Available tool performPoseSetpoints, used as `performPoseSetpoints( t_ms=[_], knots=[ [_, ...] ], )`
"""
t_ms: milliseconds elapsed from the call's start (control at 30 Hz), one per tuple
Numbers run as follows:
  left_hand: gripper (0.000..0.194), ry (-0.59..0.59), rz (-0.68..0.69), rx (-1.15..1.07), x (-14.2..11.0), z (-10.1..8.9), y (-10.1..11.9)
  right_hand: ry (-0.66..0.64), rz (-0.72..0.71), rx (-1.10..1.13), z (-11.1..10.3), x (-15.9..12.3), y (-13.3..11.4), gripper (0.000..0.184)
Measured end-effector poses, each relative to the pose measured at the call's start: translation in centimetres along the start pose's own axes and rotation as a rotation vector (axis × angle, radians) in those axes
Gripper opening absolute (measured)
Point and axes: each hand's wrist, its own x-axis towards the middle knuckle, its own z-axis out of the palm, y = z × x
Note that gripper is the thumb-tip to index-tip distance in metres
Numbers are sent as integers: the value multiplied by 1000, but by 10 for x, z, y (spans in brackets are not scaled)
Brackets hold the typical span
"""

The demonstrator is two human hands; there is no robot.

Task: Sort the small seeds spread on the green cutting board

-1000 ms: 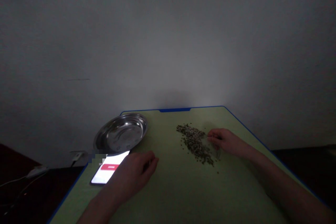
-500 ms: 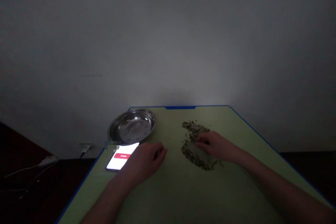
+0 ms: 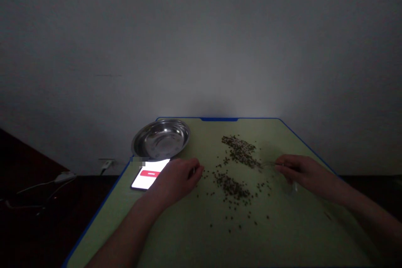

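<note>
Pinching a thin implement (image 3: 269, 163) in our right hand (image 3: 298, 171) beside two seed piles (image 3: 233, 187) on the table (image 3: 202, 138), we curl our left hand (image 3: 182, 178), contents unclear, metal basin (image 3: 161, 144) set left, likely for elbow room.

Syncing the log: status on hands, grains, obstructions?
Right hand beside grains, pinching something thin, too blurred to name. Left hand curled, contents unclear. Grains in two heaps, strays around. Bowl and phone at left, apart from grains.
</note>
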Motion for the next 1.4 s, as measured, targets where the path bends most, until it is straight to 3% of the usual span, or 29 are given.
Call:
performPoseSetpoints(
  t_ms=[167, 367, 700, 867, 1167, 1400],
  knots=[
    [33, -5, 4, 2, 1, -1, 1, -49, 42, -20, 2, -34, 19, 32],
    [34, 8, 16, -11, 0, -1, 1, -98, 75, 20, 19, -50, 8, 28],
    [34, 11, 11, -33, 2, -2, 1, -192, 53, 59, 53, -43, -35, 27],
    [34, 24, 20, -19, 1, -1, -1, -173, 49, 100, 67, -39, -53, 25],
    [33, 16, 32, -17, 1, -3, 2, -142, 14, 24, 65, -35, -52, 25],
    [32, 20, 32, -29, 0, -3, 2, -164, -10, 65, 74, -27, -65, 24]
  ],
)
